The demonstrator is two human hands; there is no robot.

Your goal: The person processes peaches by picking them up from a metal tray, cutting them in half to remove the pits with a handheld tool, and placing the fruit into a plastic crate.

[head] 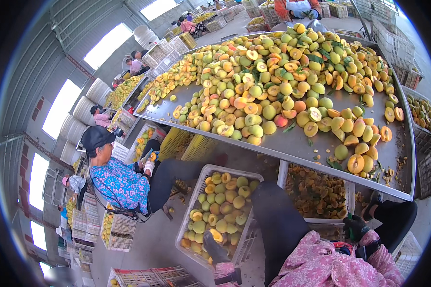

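Note:
My left hand (217, 248), in a dark grey glove, is blurred over the near end of a white plastic crate (184, 219) filled with whole and cut peaches (221, 201). A cut peach half (216, 235) shows at its fingertips; whether the fingers grip it is unclear. On the right, my right hand (355, 226), in a dark glove, is closed around a green-handled tool (350, 216) whose working end cannot be made out. A metal sorting table (273, 143) before me carries a large heap of peaches (265, 82), many halved, with leaves among them.
A white crate (281, 175) of peach scraps sits under the table's edge. To the left, a seated co-worker (124, 175) holds a fruit in gloved hands. Yellow crates (177, 141) stand beyond. Another worker (301, 10) is across the table. Stacked crates (393, 43) rise at far right.

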